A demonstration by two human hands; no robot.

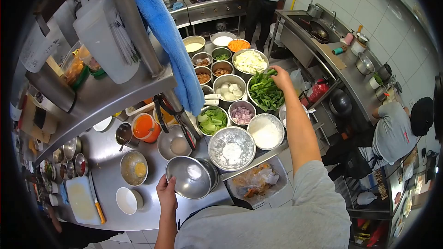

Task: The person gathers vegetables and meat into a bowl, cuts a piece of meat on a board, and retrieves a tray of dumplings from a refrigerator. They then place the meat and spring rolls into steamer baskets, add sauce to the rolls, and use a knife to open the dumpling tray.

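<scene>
With the steel bowl [190, 179] marking the clock's centre and noon lying straight ahead, the nearest risk is sitting right there: the left hand [167, 193] is holding it from one side only, so a slack thumb or a lopsided load could be sending it tipping against the neighbouring bowls [214, 174] at three o'clock. Past those, also around three, the scrap bin [279, 188] is lying below the counter edge [251, 163], ready to swallow anything that strays. At two, the powder-dusted bowl [221, 139] and the white powder [266, 131] are standing uncovered, and just past one the chopped purple onion [242, 112] is lying open too; leaves slipping from a loose bunch could be landing in any of them. Now the hands! The left is sitting at the bowl's eight o'clock, thumb lapping over the rim, fingers tucking underneath, clamped on the steel. Farther out, between one and two, the leafy greens [266, 93] are filling their pot [249, 101], and the right hand [280, 79] is resting over the far-right side, back upward, arm nearly straight; its fingers are curling together among leaves, though whether they're clamping any, one can't tell.
</scene>
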